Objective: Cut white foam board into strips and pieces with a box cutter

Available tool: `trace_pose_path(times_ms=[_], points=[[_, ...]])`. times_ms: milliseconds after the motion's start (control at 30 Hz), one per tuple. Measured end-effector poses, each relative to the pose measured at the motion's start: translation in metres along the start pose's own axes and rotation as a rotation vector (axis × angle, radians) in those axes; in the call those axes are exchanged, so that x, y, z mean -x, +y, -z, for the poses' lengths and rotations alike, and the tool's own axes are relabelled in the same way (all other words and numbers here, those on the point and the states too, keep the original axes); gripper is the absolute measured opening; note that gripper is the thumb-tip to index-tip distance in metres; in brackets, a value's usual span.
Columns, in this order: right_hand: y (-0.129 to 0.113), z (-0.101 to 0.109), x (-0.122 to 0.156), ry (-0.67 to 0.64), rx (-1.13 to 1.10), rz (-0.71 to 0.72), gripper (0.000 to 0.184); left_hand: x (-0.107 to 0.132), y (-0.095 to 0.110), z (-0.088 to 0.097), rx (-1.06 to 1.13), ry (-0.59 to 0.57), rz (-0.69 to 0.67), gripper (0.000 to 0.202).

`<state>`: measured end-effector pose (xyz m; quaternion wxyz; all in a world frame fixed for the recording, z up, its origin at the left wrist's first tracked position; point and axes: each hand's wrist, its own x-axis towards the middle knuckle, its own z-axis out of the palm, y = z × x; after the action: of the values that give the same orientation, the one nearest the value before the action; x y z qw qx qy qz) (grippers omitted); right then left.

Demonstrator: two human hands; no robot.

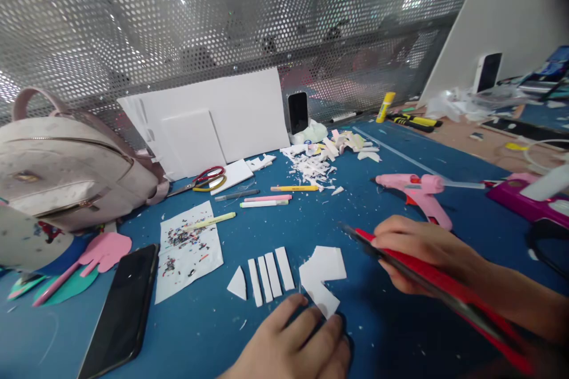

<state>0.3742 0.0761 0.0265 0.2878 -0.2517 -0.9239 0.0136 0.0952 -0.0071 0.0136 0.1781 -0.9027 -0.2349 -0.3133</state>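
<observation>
- While the left hand lies flat at the bottom edge of the view, its fingers stretched out and close together, the fingertips press on the lower corner of a white cut piece.
- That notched piece lies on the blue mat, in front of the person and between the two hands.
- The right hand is curled around a long red tool. The tool's dark tip points left, above the mat and just right of the white piece; knife or ruler, I cannot tell.
- Just left of the piece, four white strips lie side by side, with a white triangle beside them.
- Further left are a paper sheet strewn with tiny scraps and a black phone, face up.
- Behind the right hand lies a pink glue gun.
- Pens, scissors and a heap of white offcuts lie mid-mat.
- White boards lean on the perforated wall, and a pale backpack stands at far left.
</observation>
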Motion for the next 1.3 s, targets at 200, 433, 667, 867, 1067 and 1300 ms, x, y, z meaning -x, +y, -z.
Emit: trace_pose_path(times_ms=[200,433,667,867,1067,1300], points=[[-0.011,-0.016,-0.029,0.066,-0.333,-0.068,0.008,0.007,0.007,-0.016,-0.118,-0.032,0.058,0.036],[-0.003,-0.025,-0.030,0.042,-0.335,-0.058,0.013,0.019,0.024,-0.040,-0.191,-0.003,0.199,0.047],[-0.002,-0.032,-0.026,0.034,-0.354,-0.034,0.023,0.012,0.022,-0.034,-0.184,-0.043,0.226,0.045],[-0.010,-0.025,-0.033,-0.007,-0.242,-0.035,0.017,0.011,0.015,-0.034,-0.174,-0.033,0.156,0.050],[-0.014,-0.025,-0.036,-0.108,-0.257,-0.046,0.016,0.015,0.023,-0.045,-0.170,0.049,0.237,0.044],[-0.016,-0.029,-0.033,-0.039,-0.271,-0.037,0.017,0.010,0.012,-0.033,-0.185,-0.076,0.113,0.046]])
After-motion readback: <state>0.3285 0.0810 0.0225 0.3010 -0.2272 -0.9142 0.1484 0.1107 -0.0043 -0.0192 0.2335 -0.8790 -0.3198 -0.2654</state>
